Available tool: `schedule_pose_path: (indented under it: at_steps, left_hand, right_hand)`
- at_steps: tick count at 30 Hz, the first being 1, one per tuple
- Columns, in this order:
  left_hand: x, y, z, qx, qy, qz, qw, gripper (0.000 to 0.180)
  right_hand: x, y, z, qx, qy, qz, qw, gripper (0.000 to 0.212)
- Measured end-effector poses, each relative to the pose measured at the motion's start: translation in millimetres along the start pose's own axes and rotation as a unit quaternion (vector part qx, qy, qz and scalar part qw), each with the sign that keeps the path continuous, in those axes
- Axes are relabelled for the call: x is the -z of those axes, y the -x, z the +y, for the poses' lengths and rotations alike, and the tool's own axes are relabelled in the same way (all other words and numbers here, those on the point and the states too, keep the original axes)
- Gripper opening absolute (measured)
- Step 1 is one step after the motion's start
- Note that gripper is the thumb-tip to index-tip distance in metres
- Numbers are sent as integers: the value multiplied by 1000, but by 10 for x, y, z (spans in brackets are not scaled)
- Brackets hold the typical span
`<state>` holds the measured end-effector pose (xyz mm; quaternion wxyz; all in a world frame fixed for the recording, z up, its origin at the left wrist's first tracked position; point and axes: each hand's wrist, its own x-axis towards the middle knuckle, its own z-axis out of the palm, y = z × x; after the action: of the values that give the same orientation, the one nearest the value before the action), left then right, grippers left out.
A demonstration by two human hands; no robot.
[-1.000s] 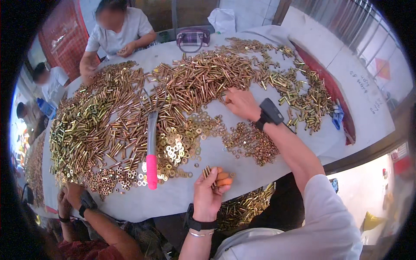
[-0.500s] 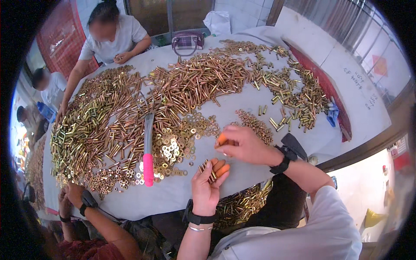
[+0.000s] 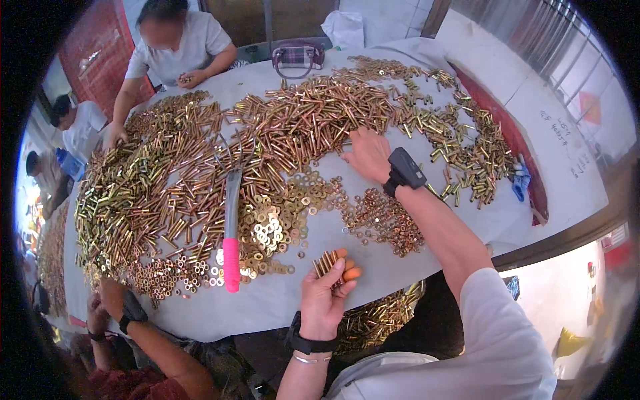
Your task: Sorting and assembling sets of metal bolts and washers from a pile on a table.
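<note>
My left hand [image 3: 323, 300], with orange covers on some fingertips, is closed round a small bundle of slim brass-coloured bolts [image 3: 325, 263] near the table's front edge. The bolts stick up side by side between thumb and fingers. Farther off, my right hand [image 3: 371, 157] reaches to the near edge of a large heap of coppery bolts [image 3: 313, 110]. Its thumb is apart from the fingers, whose tips are partly hidden against the heap. Small nuts [image 3: 383, 220] lie loose just nearer than this hand, and flat washers [image 3: 270, 230] spread to their left.
A hand rake with a pink grip [image 3: 231, 263] lies among the parts. Short sleeves [image 3: 483, 157] are scattered at right beside a blue cloth [image 3: 521, 180]. A plaid handbag [image 3: 298, 59] stands at the back. More parts [image 3: 383, 317] lie below the table edge. Co-workers' hands [image 3: 117, 135] are at left.
My right hand has moved away from beside the left, outward to the bolt heap. My left hand has stayed near the table edge, still holding the bolts.
</note>
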<state>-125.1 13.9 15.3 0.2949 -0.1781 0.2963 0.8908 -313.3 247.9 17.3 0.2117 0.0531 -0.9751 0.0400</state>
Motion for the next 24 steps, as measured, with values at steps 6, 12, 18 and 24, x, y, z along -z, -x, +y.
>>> schedule_pose_path:
  at_steps: [6,12,18,24]
  left_hand:
    - [-34,7,-6,1,17,5,1000,20]
    - [-28,22,-11,-1,13,6,1000,19]
    - [-93,68,-14,8,-13,-1,1000,22]
    - [-47,80,17,3,10,-29,1000,27]
  right_hand:
    - [-95,-94,-64,-26,-17,-88,996,22]
    - [127,-118,-84,-116,-53,-176,976,20]
    - [212,185,-25,-40,-85,-157,983,17]
    - [784,697,-352,161,-227,-45,960,15]
